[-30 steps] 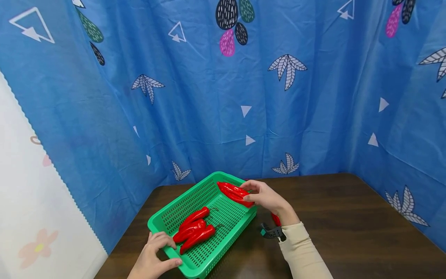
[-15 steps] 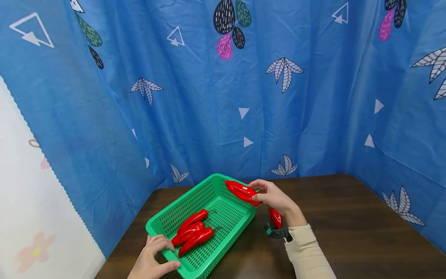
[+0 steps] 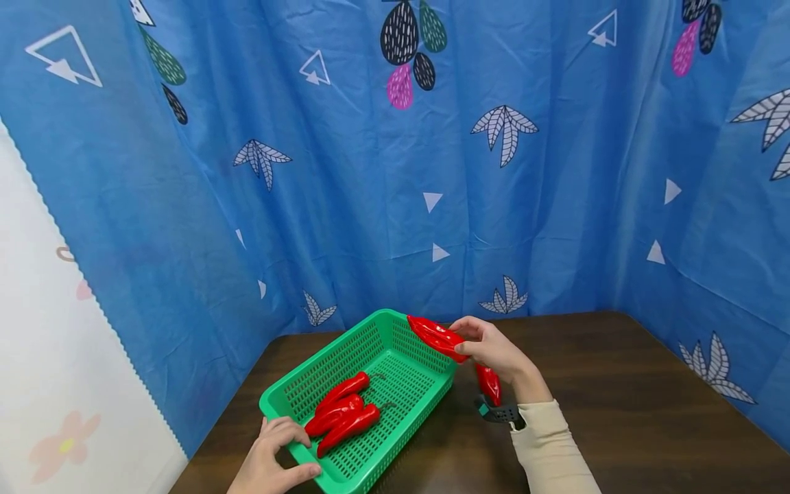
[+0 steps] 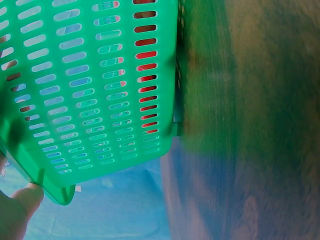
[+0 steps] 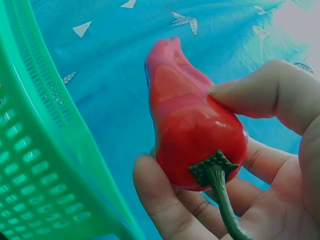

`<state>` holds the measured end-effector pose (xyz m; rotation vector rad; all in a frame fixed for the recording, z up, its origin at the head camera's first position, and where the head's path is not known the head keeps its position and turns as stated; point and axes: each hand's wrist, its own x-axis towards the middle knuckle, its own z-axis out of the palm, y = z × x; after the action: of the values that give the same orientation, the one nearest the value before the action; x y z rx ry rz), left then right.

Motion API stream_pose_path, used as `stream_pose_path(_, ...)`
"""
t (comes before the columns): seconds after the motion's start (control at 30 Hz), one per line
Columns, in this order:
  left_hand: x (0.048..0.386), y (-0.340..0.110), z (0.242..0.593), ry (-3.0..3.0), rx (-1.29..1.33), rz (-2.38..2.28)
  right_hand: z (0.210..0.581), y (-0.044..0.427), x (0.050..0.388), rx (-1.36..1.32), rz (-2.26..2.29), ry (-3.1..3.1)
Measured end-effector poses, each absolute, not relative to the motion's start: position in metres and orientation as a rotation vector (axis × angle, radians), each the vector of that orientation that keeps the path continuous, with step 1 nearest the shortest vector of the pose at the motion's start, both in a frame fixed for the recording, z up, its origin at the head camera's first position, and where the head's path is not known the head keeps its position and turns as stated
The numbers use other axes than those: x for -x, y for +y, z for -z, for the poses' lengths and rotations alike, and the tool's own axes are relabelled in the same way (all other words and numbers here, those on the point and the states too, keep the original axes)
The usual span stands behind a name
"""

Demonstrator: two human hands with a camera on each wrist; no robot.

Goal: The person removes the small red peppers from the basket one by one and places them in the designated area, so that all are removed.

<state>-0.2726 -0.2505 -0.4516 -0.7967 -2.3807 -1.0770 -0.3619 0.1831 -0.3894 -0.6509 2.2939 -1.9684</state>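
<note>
The right hand [image 3: 494, 350] pinches a red pepper [image 3: 435, 335] over the far right end of the green basket [image 3: 395, 460]. In the right wrist view, thumb and fingers of the right hand [image 5: 280, 145] curl round the pepper [image 5: 195, 120], its green stem pointing down, beside the basket wall [image 5: 55, 120]. The left hand [image 3: 271, 449] grips the near left rim, thumb outside; in the left wrist view its thumb [image 4: 22, 202] touches the rim. Several red peppers [image 3: 336, 415] lie inside at the near end.
Another red pepper [image 3: 488, 383] lies on the dark wooden table [image 3: 617, 412] right of the basket, partly behind the right wrist with its black band [image 3: 498, 412]. A blue patterned curtain [image 3: 370, 171] stands behind the table, and a white cloth [image 3: 55, 343] hangs at the left.
The right hand has moved a little to the right with the pepper, from inside the basket's far end to over its rim. More of the pepper on the table shows. The left hand stays put.
</note>
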Motion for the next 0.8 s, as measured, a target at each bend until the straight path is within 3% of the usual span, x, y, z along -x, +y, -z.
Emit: stream_pose_path(0.8, 0.274, -0.251, 0.453, -2.373, 0.799, 1.107, 0.392, 0.215, 0.357, 0.432, 2.135, 2.393)
